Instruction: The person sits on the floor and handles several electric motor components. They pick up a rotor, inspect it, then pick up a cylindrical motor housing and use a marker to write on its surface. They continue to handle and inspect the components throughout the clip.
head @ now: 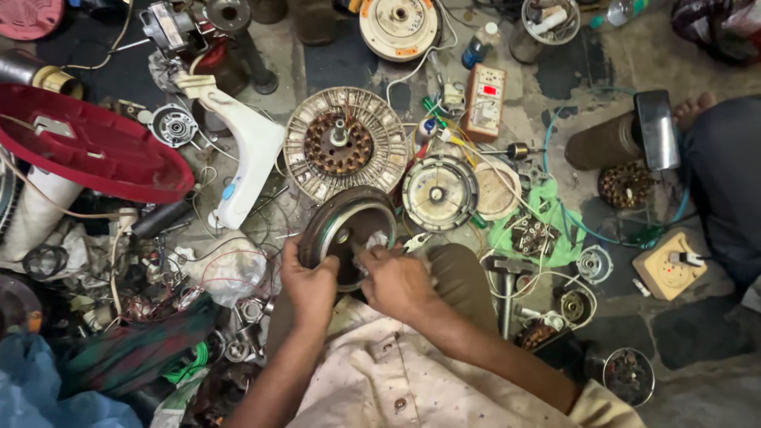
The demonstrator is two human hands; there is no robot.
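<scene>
Round metal motor cover (346, 231), tilted on edge above the person's lap amid floor clutter, is gripped at its rim by the left hand (309, 284) while the right hand (396, 279), closed on a white cloth (374, 242), wipes inside; steady bracing helps.

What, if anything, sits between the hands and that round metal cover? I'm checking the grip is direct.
The left hand grips the round metal cover bare at its lower left rim, nothing between. The right hand presses a whitish cloth into the cover's hollow, so the cloth lies between those fingers and the metal.
</scene>
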